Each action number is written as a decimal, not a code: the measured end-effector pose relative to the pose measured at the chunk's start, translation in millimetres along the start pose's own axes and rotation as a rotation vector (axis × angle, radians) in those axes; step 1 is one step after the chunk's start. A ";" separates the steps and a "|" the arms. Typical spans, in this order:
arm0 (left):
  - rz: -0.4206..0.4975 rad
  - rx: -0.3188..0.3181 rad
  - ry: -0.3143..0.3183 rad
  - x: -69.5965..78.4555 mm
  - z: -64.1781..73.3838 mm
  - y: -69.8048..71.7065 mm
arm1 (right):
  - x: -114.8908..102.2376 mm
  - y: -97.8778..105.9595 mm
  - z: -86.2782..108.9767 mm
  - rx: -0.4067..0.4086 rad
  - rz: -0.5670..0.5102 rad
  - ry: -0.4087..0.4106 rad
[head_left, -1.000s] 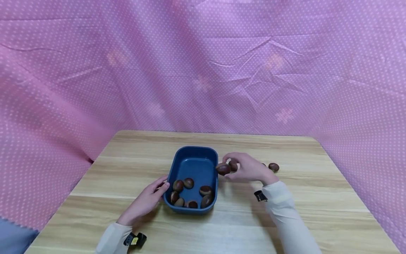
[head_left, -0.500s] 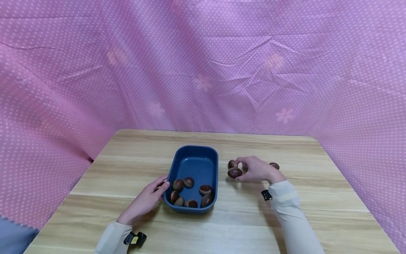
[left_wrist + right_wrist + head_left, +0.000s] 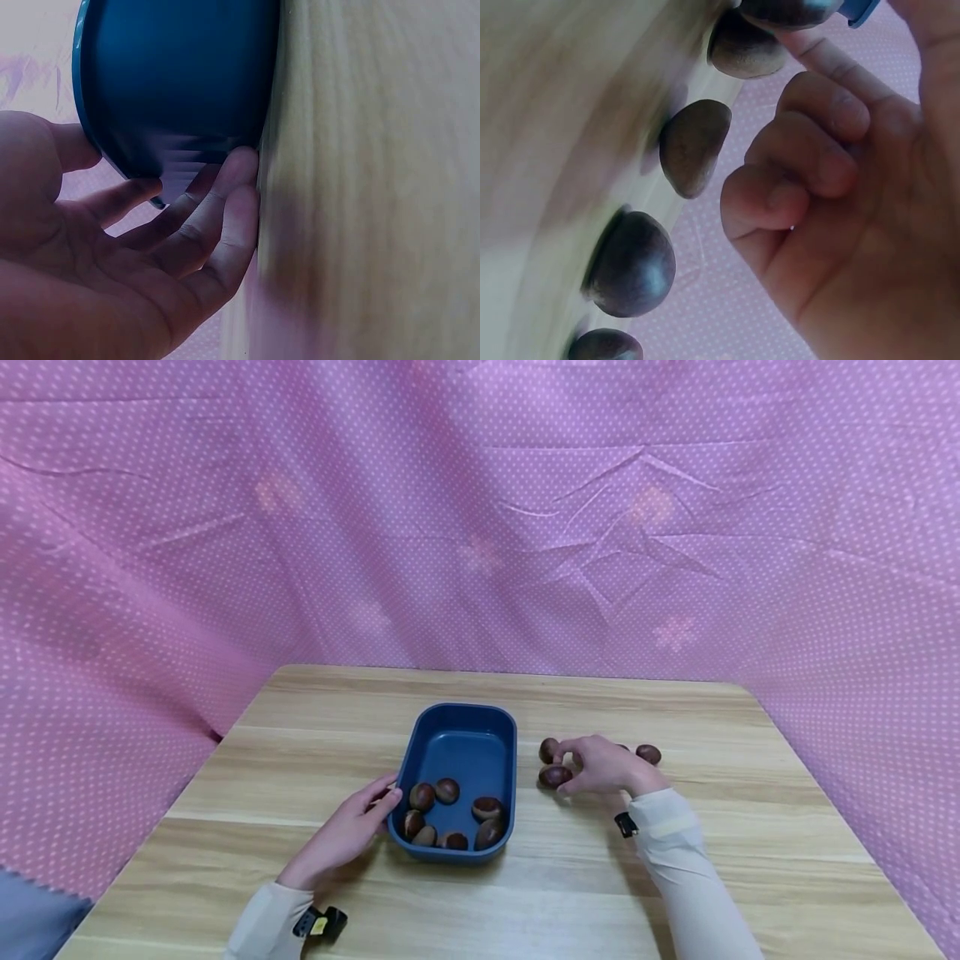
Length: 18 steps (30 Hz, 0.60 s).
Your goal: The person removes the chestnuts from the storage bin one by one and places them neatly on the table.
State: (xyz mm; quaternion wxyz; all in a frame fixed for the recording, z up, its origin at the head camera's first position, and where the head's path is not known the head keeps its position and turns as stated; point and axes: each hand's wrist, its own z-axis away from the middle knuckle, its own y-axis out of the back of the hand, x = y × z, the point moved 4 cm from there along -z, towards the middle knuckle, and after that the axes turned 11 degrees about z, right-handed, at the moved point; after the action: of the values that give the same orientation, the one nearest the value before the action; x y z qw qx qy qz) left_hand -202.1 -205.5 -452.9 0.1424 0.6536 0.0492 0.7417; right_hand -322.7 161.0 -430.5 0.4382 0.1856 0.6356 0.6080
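Note:
A deep blue rectangular box stands on the table with several chestnuts in its near end. At its left side my left hand holds it, thumb at the rim and fingers against the outer wall, as the left wrist view shows. To the right of the box, my right hand has thumb and index finger around a chestnut low at the tabletop. In the right wrist view its other fingers are curled into the palm. Another chestnut lies just behind the held one.
Farther right, a loose chestnut lies on the wooden table, and one more is mostly hidden behind my right hand. The right wrist view shows these chestnuts in a row. Pink dotted cloth hangs around the table.
My right hand has moved right, away from the box's right rim, and brought its chestnut down to the tabletop. My left hand and the box have stayed in place.

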 end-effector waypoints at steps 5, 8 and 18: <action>-0.013 0.000 -0.010 -0.6 -0.5 0.4 | -1.9 -1.8 -0.7 -0.011 -0.001 -0.026; -0.021 -0.001 -0.013 -0.5 -0.4 0.6 | -2.4 -1.9 -0.7 -0.014 0.008 -0.044; -0.015 0.002 -0.010 0.2 -1.3 0.7 | -1.0 -2.9 -2.9 -0.016 0.016 -0.100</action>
State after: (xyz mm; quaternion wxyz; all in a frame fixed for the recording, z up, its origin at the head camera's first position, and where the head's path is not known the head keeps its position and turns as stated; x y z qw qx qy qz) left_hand -203.5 -206.0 -452.7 0.1476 0.6570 0.0539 0.7374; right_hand -323.5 157.9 -433.2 0.4658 0.2173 0.6066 0.6065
